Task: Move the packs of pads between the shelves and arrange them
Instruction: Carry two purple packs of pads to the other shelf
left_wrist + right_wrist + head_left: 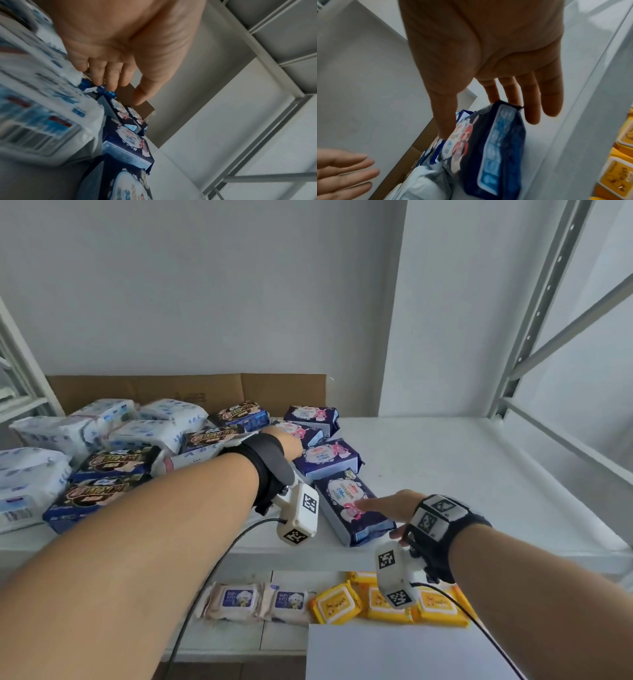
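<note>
Several packs of pads lie on the white shelf (462, 474): white packs (68, 429) at the left, black-and-gold packs (102, 463) in the middle, and a row of navy packs (329, 455) running front to back. My right hand (376, 505) (488, 119) touches the nearest navy pack (359, 529) (496, 155) with straight fingers, thumb on its printed face and fingers at its end. My left hand (291, 446) (123, 86) reaches over the middle of the navy row with fingers straight, holding nothing. Its fingertips hover above the far packs (120, 109).
A brown cardboard sheet (171, 390) stands against the back wall behind the packs. The shelf's right half is bare white surface. Below, a lower shelf holds beige baby-wipe packs (236, 599) and yellow wipe packs (337, 604). Grey metal uprights and braces (534, 320) frame the right side.
</note>
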{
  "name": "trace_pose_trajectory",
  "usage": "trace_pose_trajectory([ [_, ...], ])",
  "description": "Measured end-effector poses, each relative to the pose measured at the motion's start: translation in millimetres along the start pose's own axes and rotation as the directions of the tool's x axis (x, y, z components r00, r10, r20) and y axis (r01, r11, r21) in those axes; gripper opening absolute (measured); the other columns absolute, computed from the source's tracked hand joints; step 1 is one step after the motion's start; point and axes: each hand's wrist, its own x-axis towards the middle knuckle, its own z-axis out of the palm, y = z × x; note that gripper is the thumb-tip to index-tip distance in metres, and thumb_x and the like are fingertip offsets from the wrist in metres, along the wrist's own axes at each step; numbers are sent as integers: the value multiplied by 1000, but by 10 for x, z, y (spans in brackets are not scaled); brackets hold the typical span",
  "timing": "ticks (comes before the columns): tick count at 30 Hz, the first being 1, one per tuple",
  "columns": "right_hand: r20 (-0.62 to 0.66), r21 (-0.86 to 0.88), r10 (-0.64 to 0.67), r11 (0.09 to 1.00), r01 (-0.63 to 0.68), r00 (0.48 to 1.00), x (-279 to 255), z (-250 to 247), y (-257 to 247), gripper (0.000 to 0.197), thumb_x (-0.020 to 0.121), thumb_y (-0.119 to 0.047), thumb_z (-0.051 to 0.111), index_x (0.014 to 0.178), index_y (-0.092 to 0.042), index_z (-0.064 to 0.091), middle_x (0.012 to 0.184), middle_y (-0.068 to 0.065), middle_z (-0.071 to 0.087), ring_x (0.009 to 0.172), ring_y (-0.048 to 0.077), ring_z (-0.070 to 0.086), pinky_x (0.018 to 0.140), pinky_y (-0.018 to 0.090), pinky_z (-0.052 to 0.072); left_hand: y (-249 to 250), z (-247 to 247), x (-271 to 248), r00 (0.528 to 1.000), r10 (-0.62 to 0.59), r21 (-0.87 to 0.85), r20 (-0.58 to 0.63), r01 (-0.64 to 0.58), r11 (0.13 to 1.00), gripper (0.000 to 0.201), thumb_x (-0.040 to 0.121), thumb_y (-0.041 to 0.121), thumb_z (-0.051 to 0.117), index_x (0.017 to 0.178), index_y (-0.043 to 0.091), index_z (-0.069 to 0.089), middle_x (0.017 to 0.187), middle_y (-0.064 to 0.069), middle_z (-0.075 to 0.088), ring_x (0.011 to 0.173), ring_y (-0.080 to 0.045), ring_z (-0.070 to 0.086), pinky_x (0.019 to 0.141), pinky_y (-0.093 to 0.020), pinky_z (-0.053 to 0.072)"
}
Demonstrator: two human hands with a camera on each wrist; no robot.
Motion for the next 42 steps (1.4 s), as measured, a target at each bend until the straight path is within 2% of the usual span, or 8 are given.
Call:
trace_pose_trajectory([
  [3, 41, -93, 76, 993, -72, 996, 155, 32, -128, 66, 51, -64, 81, 90, -14, 64, 77, 4, 64, 59, 16, 58, 53, 25, 46, 44, 31, 517, 992, 80, 310, 102, -108, 945, 24, 91, 13, 42, 94, -3, 59, 77, -12, 50, 59, -21, 48, 50, -21, 33],
  [5, 43, -117, 125, 986, -119, 991, 241, 45, -160, 63, 42, -62, 85, 79, -16, 64, 64, 1, 66, 52, 14, 58, 50, 22, 45, 105, 42, 693, 977, 175, 446, 120, -211, 870, 24, 94, 20, 41, 86, 8, 61, 86, -9, 54, 70, -21, 49, 51, -23, 34],
  [9, 36, -103, 200, 975, -195, 979, 264, 52, -213, 51, 40, -57, 89, 61, -18, 64, 40, -4, 58, 29, 9, 50, 37, 13, 36, 98, 66, 829, 973, 183, 327, 142, -221, 919, 50, 92, 31, 55, 134, 6, 48, 134, -14, 53, 117, -28, 55, 90, -32, 47],
  [14, -52, -201, 166, 964, -173, 985, 247, -99, -347, 54, 49, -46, 90, 89, -15, 72, 87, 1, 73, 67, 13, 63, 63, 23, 51, 67, 148, 1052, 950, 187, 421, 249, -280, 863, 60, 92, 36, 56, 142, 8, 39, 143, -12, 44, 127, -26, 47, 97, -30, 42],
  [19, -231, -255, 82, 956, -142, 969, 243, -141, -314, 78, 56, -28, 89, 124, -14, 52, 118, 4, 58, 105, 23, 57, 93, 37, 51, -1, 200, 1250, 946, 143, 304, 292, -233, 924, 66, 78, 40, 73, 130, 4, 52, 129, -13, 57, 109, -27, 57, 91, -31, 47],
  [26, -182, -216, 66, 971, -106, 981, 240, -54, -282, 80, 59, -21, 87, 129, -15, 46, 119, 2, 57, 106, 23, 56, 93, 40, 52, -39, 298, 1307, 913, 140, 243, 383, -245, 939, 79, 64, 46, 82, 127, 7, 53, 121, -11, 61, 105, -27, 60, 97, -38, 48],
  [36, -258, 367, 103, 930, -1, 961, 172, -250, 9, 50, 58, -6, 86, 96, -20, 58, 101, 3, 66, 89, 20, 66, 73, 34, 59, -72, 293, 1245, 974, 161, -30, 161, -158, 987, 101, 55, 41, 88, 136, 2, 42, 134, -12, 52, 118, -27, 52, 96, -32, 45],
  [42, -222, 560, 24, 821, 107, 975, 35, -453, 212, 36, 62, 2, 82, 89, -16, 67, 91, 9, 75, 86, 30, 72, 84, 49, 56, 87, 269, 1077, 959, 240, -352, 149, -176, 919, 95, 56, 32, 90, 136, 9, 46, 131, -9, 58, 112, -28, 60, 98, -35, 48],
])
